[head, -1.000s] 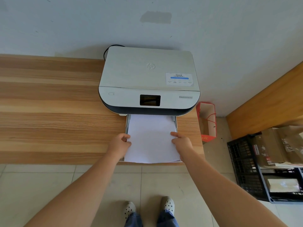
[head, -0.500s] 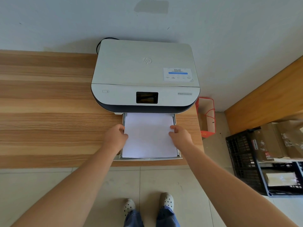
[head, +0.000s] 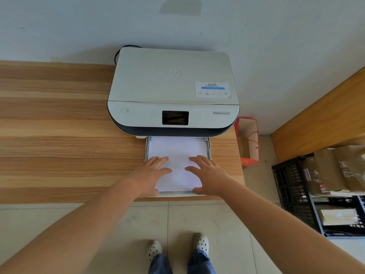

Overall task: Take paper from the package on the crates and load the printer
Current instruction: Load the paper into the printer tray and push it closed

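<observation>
Pressing down flat, both hands lie on the stack of paper point(head: 175, 153) that sits in the pulled-out tray point(head: 209, 149) at the front of the printer point(head: 171, 91); the left hand point(head: 151, 173) and the right hand point(head: 207, 175) have their fingers spread wide, palms on the top sheet, pinching nothing. The paper looks light and limp sheet by sheet, though as a stack it probably has some weight and would slide or fan apart easily, so I judge it best handled by its long edges with both hands, or flattened from above as here. Thin sheets crease readily at the corners, so a gentle push seems wiser than a shove. The tray itself looks like thin plastic, best taken by its front lip near the table point(head: 59, 145) edge. On the printer's lid there is an "hp" logo point(head: 175, 73), and a white sticker point(head: 213, 89) with a blue bar and small Chinese writing too fine to read. To the right, a black crate point(head: 288, 184) holds brown packages whose print is blurred.
</observation>
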The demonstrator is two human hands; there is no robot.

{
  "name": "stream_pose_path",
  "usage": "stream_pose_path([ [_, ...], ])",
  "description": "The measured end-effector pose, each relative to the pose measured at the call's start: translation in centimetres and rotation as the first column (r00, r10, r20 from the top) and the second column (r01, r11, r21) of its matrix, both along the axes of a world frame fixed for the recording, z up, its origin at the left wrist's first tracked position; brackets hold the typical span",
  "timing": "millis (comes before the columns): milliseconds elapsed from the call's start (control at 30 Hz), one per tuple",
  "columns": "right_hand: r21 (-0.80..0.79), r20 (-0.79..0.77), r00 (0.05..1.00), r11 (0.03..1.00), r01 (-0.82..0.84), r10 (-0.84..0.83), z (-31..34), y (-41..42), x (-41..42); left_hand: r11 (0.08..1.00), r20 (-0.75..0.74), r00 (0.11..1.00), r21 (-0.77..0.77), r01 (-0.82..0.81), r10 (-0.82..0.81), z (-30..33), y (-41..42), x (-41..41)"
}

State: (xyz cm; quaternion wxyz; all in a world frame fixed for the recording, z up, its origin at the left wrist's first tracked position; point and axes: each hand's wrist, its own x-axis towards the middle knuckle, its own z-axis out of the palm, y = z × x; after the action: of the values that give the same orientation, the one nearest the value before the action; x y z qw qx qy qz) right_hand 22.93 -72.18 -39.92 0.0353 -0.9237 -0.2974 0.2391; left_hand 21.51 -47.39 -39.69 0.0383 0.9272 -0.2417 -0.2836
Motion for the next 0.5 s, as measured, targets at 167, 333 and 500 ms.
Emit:
stream_pose_path([
  [167,-0.035,0.059,0.997,0.998,-0.055,0.057,-0.35,-0.10,-0.24,0.997,0.038,0.998,0.060,0.045,-0.047,-0.38,-0.69,-0.50],
  [333,-0.036,0.082,0.990,0.993,-0.110,0.113,-0.26,0.13,-0.08,0.999,0.063,0.997,0.032,0.039,-0.041,0.01,-0.81,-0.24],
  [500,-0.010,0.070,0.997,0.999,-0.033,0.034,-0.30,-0.36,0.10,0.997,0.103,0.993,0.053,0.050,-0.055,0.11,-0.69,0.33],
])
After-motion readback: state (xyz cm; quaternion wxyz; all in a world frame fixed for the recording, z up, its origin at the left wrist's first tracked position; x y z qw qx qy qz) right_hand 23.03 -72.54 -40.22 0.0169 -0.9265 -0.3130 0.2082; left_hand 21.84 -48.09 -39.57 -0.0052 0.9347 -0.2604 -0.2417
